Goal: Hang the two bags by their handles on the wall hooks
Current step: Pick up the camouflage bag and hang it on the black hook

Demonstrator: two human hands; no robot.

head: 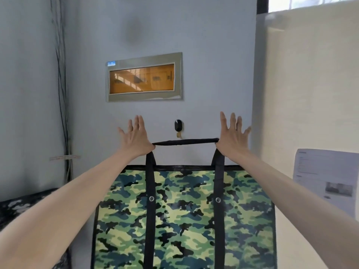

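A green camouflage bag [184, 220] with black straps hangs in front of the grey wall. Its black handle [184, 142] is stretched level between my two hands, just below the black wall hook [178, 125]. My left hand [134, 138] carries the handle's left end at the thumb, fingers spread and pointing up. My right hand [231, 136] carries the right end the same way. The thumbs are hidden behind the palms. A dark camouflage-patterned thing [13, 208], perhaps the other bag, lies at the lower left.
A grey panel with an orange window [143, 78] is set in the wall above the hook. Thin cables [62, 94] run down the left corner. A white partition [310, 94] with a printed sheet [326, 177] stands on the right.
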